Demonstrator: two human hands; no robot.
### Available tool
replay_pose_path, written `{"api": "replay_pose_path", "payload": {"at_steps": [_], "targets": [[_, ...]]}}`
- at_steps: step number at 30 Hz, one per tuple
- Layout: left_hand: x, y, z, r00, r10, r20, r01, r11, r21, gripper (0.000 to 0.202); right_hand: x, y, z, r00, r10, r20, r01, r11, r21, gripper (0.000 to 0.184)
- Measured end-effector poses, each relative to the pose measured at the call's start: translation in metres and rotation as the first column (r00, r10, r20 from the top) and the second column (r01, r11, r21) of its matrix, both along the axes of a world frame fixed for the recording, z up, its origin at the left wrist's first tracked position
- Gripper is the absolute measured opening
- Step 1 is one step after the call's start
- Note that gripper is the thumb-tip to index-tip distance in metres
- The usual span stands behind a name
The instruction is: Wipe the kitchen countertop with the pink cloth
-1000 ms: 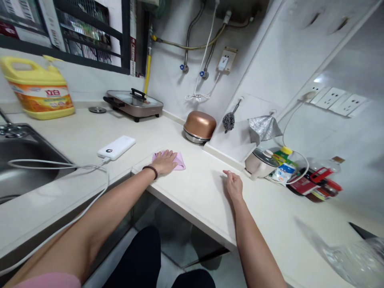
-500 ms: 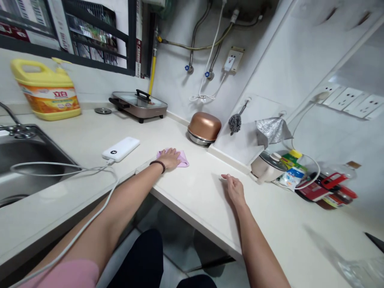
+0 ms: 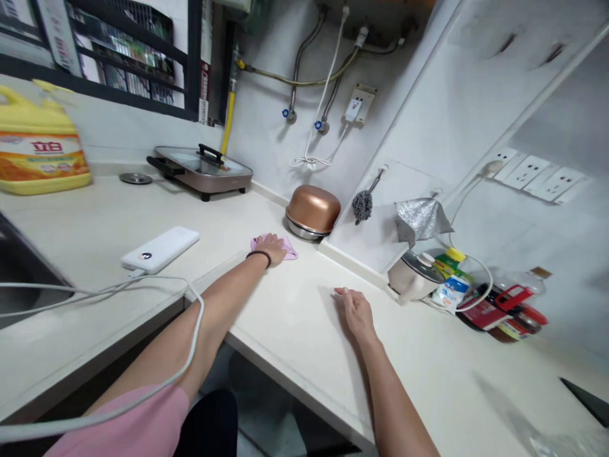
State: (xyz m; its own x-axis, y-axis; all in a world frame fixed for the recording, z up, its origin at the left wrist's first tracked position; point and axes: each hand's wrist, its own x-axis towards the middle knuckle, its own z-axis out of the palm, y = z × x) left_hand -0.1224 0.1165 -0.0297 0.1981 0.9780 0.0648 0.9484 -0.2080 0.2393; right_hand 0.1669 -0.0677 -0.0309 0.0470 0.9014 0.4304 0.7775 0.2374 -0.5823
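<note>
My left hand (image 3: pixel 271 248) presses down on a small pink cloth (image 3: pixel 290 249) on the white countertop (image 3: pixel 295 311), its fingers over the fabric. A dark beaded bracelet circles that wrist. Just beyond the cloth sits a copper-coloured bowl-shaped pot (image 3: pixel 314 209) on a silver base. My right hand (image 3: pixel 358 311) rests on the counter farther right, thumb side up and fingers loosely stretched to the left, holding nothing. A white power bank (image 3: pixel 162 249) with a cable plugged in lies left of the cloth; the cable crosses over my left forearm.
An electric pan (image 3: pixel 204 168) with a glass lid, a metal disc (image 3: pixel 136 178) and a yellow detergent jug (image 3: pixel 40 143) stand at the back left. At the right wall are a small cooker (image 3: pixel 413 277), packets (image 3: pixel 451 291) and jars (image 3: pixel 516 324). A sink edge (image 3: pixel 35 260) shows at left.
My left hand and the cloth have slid a little farther toward the copper-coloured pot. The view has turned slightly right, so most things appear farther left. My right hand keeps its pose.
</note>
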Motion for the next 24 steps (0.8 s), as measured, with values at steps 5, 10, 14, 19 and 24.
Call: {"api": "replay_pose_path", "payload": {"at_steps": [5,10,14,19,24], "targets": [[0.053,-0.008,-0.003,0.99,-0.139,0.002,0.139,0.99,-0.01,0.068,-0.001,0.003,0.0,1.0,0.011,0.015,-0.011,1.0,-0.023,0.061],[0.104,-0.019,-0.006,0.944,-0.329,0.027,0.328,0.944,0.029,0.066,0.005,0.002,-0.003,0.999,0.017,0.033,-0.015,0.999,-0.044,0.061],[0.091,-0.002,-0.004,0.932,-0.361,0.028,0.36,0.933,0.023,0.06,0.017,-0.003,-0.005,0.999,0.015,0.029,-0.013,0.998,-0.069,0.062],[0.031,0.034,-0.002,0.984,-0.173,0.043,0.172,0.985,0.015,0.061,0.025,-0.006,-0.005,1.0,-0.005,0.004,0.005,0.997,-0.077,0.062],[-0.028,0.062,-0.002,0.999,0.033,0.032,-0.033,0.999,0.019,0.063,0.022,-0.002,-0.007,1.0,0.021,0.005,-0.021,0.996,-0.088,0.061]]}}
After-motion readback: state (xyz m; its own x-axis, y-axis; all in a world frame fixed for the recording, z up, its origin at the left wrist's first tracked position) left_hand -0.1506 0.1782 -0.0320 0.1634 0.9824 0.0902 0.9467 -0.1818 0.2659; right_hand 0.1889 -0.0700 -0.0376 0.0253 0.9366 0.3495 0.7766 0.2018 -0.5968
